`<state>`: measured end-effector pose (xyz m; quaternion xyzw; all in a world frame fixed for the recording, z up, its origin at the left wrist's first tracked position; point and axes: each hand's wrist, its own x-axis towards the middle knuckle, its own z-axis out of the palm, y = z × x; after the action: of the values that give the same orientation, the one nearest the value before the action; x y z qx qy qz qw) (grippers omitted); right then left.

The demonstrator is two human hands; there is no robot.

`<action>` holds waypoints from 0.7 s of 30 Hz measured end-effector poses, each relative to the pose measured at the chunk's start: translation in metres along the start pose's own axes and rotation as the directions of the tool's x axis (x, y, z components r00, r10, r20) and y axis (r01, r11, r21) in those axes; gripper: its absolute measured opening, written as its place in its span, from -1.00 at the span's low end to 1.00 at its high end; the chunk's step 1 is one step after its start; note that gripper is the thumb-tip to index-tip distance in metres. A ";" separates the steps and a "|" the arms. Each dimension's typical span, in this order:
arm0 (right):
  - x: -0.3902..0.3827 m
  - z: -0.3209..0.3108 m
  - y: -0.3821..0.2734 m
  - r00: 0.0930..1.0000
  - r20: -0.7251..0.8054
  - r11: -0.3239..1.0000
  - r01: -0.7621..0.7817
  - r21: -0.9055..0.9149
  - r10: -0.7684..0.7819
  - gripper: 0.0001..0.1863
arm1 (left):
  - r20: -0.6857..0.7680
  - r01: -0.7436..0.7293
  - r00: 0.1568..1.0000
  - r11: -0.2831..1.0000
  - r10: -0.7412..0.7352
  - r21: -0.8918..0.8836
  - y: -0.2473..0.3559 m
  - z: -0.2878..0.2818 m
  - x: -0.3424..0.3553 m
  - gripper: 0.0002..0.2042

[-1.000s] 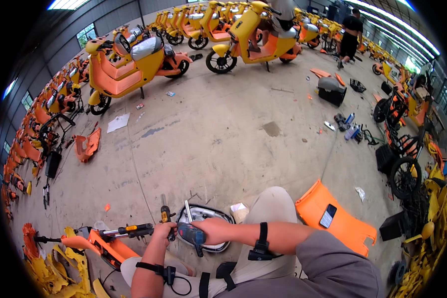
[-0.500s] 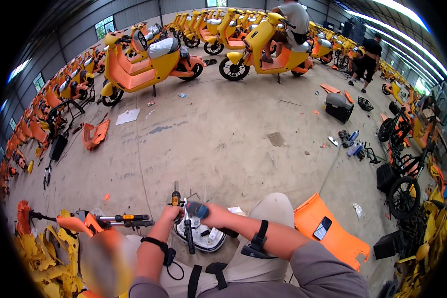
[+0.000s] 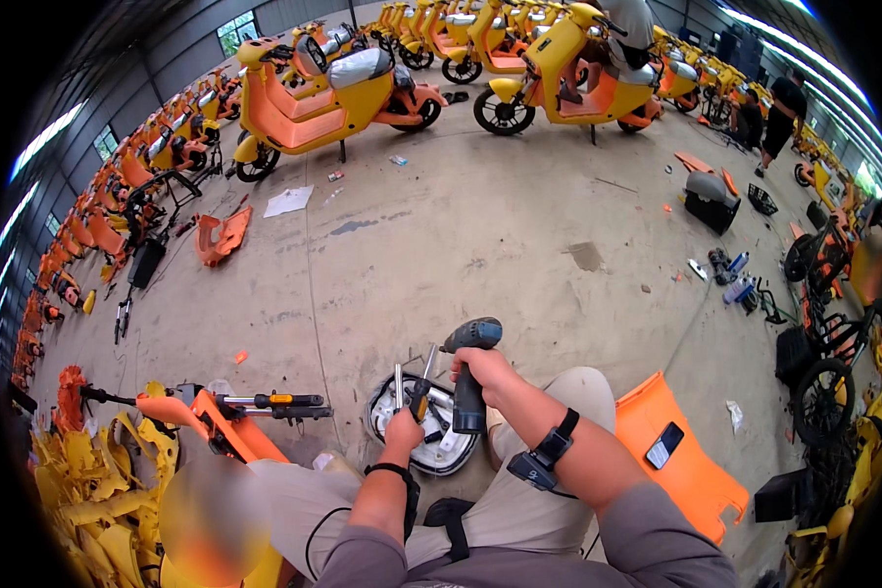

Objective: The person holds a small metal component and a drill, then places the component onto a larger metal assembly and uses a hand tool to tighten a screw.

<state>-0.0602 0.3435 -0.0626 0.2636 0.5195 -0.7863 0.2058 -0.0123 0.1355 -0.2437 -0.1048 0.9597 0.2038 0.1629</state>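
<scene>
My left hand (image 3: 404, 428) is closed around a front fork (image 3: 418, 396), a pair of silver tubes with black lower parts and an orange reflector. Its tubes point upward and away from me. In my right hand (image 3: 482, 372) is a blue and black cordless drill (image 3: 474, 335), held by the grip with its battery end down. The drill's nose points left, close to the upper end of one tube; whether they touch I cannot tell. Beneath both hands, between my legs, sits a white oval tub (image 3: 452, 462) with a dark rim and small parts inside, partly hidden.
Another fork (image 3: 274, 402) lies at my left near orange panels and broken yellow plastic (image 3: 103, 500). At my right, a phone (image 3: 664, 446) rests on an orange panel (image 3: 637, 407). Yellow scooters (image 3: 338, 98) stand ahead; spray cans (image 3: 740, 289) and a stripped frame (image 3: 821, 392) are at right.
My right hand has lifted the drill up and right, away from the fork. My left hand still holds the fork, now turned differently over the tub. The whole view has shifted.
</scene>
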 end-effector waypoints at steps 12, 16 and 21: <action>0.022 0.041 0.031 0.997 0.050 0.969 -0.050 -0.241 0.063 -0.91 | 0.052 -0.131 0.990 0.990 0.128 0.043 -0.064 0.065 -0.018 -0.71; 0.032 0.053 0.033 1.000 0.016 0.956 -0.020 -0.292 0.026 -0.89 | 0.149 0.055 0.987 0.998 -0.059 0.028 -0.071 0.084 -0.008 -0.73; 0.028 0.072 0.036 0.995 0.069 0.946 -0.048 -0.322 0.074 -0.82 | 0.255 0.177 0.952 0.984 -0.168 -0.010 -0.094 0.095 0.002 -0.67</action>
<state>-0.0755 0.2620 -0.0825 0.2109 0.6228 -0.6951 0.2907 0.0367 0.0918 -0.3604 -0.1639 0.9146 0.2163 0.2996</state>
